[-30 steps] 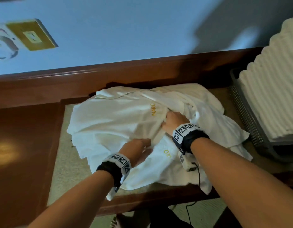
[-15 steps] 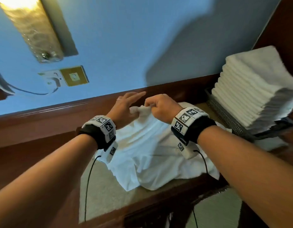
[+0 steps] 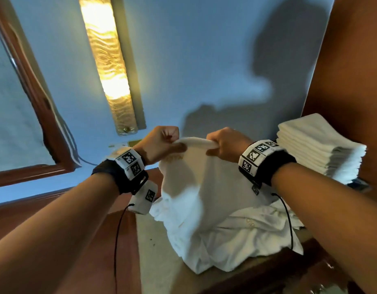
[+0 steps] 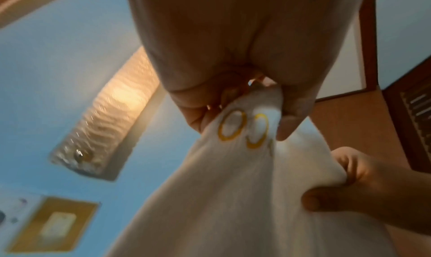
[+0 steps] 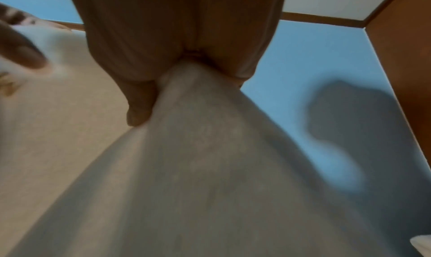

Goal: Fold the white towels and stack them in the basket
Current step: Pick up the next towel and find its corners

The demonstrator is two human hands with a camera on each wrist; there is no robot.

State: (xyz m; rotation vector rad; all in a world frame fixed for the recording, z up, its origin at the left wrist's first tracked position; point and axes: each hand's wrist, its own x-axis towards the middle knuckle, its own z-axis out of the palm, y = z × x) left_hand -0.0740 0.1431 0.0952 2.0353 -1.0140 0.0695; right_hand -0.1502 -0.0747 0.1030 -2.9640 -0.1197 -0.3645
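Observation:
A white towel (image 3: 213,187) with gold embroidered letters hangs lifted above the table, its lower part still bunched on a heap of more white towels (image 3: 242,245). My left hand (image 3: 162,143) grips the towel's top edge on the left; in the left wrist view the fingers (image 4: 289,117) pinch the cloth (image 4: 233,187) beside the gold letters. My right hand (image 3: 223,145) grips the same edge a short way to the right, and the towel (image 5: 198,169) drapes down from its fist (image 5: 184,67). A tall stack of folded white towels (image 3: 317,145) sits at the right.
The stone-topped table (image 3: 160,257) has a dark wooden rim and a raised wooden back. A blue wall with a lit lamp (image 3: 107,64) and a framed mirror (image 3: 30,85) rises behind. A wooden panel (image 3: 350,60) stands at the right. Cables hang from both wrists.
Both hands have lifted the towel's edge up off the pile and moved slightly apart along it. My left hand's fingers, straight half a second ago, are now curled round the cloth. My head tilted up.

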